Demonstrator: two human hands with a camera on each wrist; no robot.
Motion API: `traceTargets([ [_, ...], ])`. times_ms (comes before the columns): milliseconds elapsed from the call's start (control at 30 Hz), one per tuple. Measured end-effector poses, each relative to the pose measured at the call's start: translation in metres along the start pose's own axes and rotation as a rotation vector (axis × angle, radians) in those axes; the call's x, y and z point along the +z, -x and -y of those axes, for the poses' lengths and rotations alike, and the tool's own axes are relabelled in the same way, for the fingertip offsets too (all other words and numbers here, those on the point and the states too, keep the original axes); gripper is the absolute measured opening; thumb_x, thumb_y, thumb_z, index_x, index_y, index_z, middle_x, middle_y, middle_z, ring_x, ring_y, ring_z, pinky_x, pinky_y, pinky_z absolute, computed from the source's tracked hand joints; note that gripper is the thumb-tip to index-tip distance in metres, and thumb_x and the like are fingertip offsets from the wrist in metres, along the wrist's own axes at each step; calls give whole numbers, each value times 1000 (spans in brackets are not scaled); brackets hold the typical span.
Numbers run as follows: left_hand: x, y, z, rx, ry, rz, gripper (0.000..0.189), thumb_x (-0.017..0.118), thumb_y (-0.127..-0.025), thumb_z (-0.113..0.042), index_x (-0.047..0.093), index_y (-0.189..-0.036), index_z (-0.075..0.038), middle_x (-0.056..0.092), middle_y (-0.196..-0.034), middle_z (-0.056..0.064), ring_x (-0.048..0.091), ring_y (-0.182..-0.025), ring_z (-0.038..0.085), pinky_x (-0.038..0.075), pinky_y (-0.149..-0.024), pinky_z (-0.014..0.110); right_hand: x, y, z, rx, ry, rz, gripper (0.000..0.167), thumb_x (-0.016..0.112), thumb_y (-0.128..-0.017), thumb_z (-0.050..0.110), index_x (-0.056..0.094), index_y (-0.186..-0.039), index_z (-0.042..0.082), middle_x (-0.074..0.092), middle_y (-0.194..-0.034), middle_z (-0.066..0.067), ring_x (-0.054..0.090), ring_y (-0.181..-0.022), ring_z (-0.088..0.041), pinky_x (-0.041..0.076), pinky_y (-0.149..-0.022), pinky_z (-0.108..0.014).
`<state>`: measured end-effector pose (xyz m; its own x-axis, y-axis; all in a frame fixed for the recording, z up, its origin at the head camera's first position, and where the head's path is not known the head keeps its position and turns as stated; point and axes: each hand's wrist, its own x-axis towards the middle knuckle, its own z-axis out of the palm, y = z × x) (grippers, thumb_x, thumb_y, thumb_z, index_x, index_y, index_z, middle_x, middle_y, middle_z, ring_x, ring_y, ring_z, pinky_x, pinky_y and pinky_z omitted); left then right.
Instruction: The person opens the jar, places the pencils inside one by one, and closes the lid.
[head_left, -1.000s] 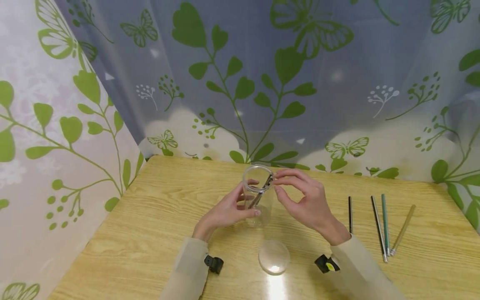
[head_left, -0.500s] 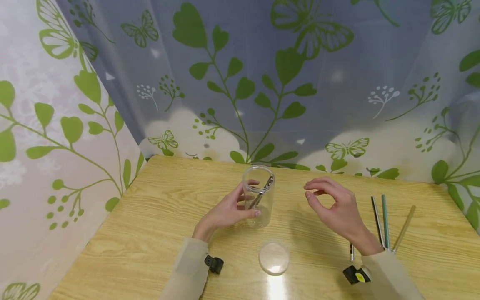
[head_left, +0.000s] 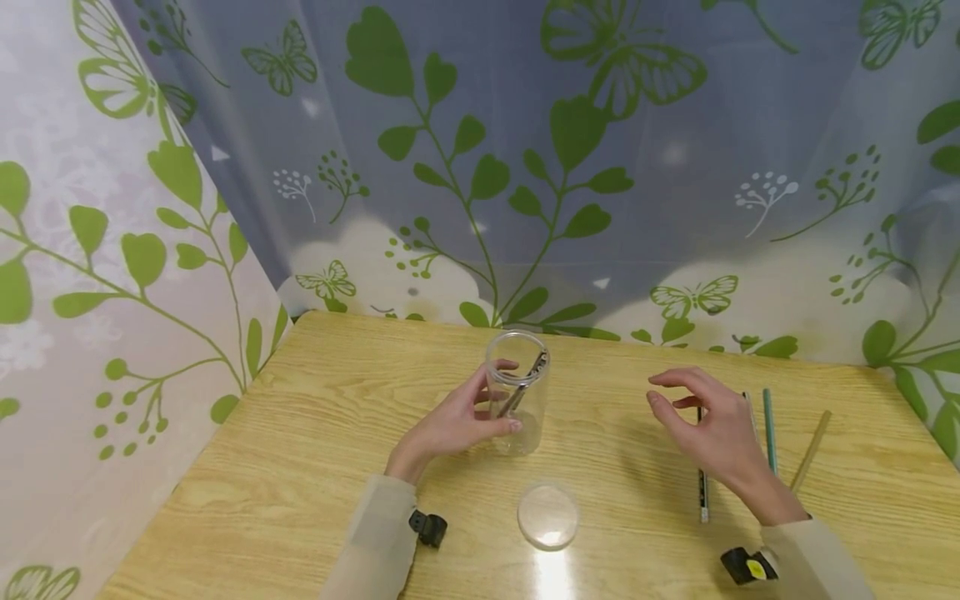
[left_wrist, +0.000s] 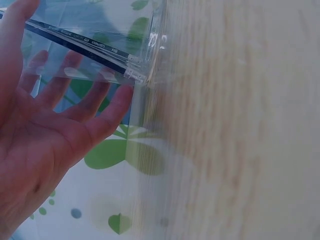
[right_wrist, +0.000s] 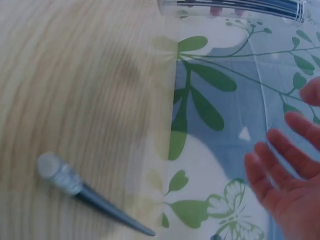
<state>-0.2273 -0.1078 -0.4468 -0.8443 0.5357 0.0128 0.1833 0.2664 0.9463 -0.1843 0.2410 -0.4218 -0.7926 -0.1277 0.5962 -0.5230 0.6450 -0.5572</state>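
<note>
My left hand (head_left: pixel 450 425) grips the side of a clear jar (head_left: pixel 531 429) that stands upright and without a lid on the table. Inside lean dark pencils (left_wrist: pixel 95 47), one lettered HB, their eraser ends showing at the bottom in the left wrist view. To the right, above the table, my right hand (head_left: pixel 708 429) has loosely bent fingers and holds nothing. Below it lies a black pencil (head_left: pixel 702 496) with a silver eraser end. A green pencil (head_left: pixel 769 421) and a tan pencil (head_left: pixel 812 450) lie farther right; another pencil is mostly hidden behind the hand.
A round clear lid (head_left: pixel 548 518) lies flat on the wooden table (head_left: pixel 300 500) in front of the jar. A patterned curtain (head_left: pixel 480 208) with green leaves and butterflies hangs behind the table and along its left side.
My right hand has left the jar's rim and moved right, over the pencils on the table. The left hand and the jar have stayed in place.
</note>
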Motion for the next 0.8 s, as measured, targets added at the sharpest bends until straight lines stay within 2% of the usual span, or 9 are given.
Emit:
traceTargets([
  [133,-1,-1,0,8,0,0,75,79,-91,-26,36,-151,-42,42,-159,1,46,-144,31,48,-115,47,-4,4,-6,110,46,45,20,72,-93,9,73,-112,8,73,-107,-11,50,-95,20,50,-68,-5],
  [267,-1,-1,0,0,3,0,74,80,-91,-26,37,-150,-44,45,-156,-3,47,-144,29,48,-115,46,-9,8,-12,215,122,122,21,69,-96,15,73,-114,5,72,-107,-16,64,-93,-9,53,-64,-17],
  [367,-1,-1,1,1,5,-1,74,80,-91,-26,38,-149,-44,45,-156,-2,47,-143,29,48,-115,46,-13,9,-19,289,178,213,28,66,-97,19,70,-118,1,70,-111,-23,68,-94,-35,56,-67,-33],
  [400,-1,-1,1,-4,5,-2,74,80,-91,-27,38,-149,-45,46,-155,-3,47,-143,28,49,-115,45,-15,10,-21,313,191,245,30,65,-98,20,69,-119,0,70,-112,-25,69,-94,-38,57,-67,-38],
  [500,0,-1,1,-1,8,-2,73,80,-91,-26,38,-148,-45,46,-154,-2,47,-143,28,48,-115,46,-18,12,-29,371,224,338,33,64,-98,19,66,-120,-5,68,-112,-30,71,-93,-41,59,-67,-47],
  [667,0,-1,1,-3,7,1,73,80,-91,-26,39,-147,-46,47,-154,-3,48,-142,27,48,-115,45,-21,14,-39,434,281,460,36,66,-96,18,62,-121,-8,68,-108,-32,70,-88,-41,57,-62,-44],
  [800,0,0,1,-7,7,-3,73,80,-90,-26,39,-148,-45,47,-154,-3,48,-142,28,48,-115,46,-21,13,-44,445,297,505,40,67,-94,16,60,-123,-10,68,-104,-31,68,-81,-36,55,-60,-43],
])
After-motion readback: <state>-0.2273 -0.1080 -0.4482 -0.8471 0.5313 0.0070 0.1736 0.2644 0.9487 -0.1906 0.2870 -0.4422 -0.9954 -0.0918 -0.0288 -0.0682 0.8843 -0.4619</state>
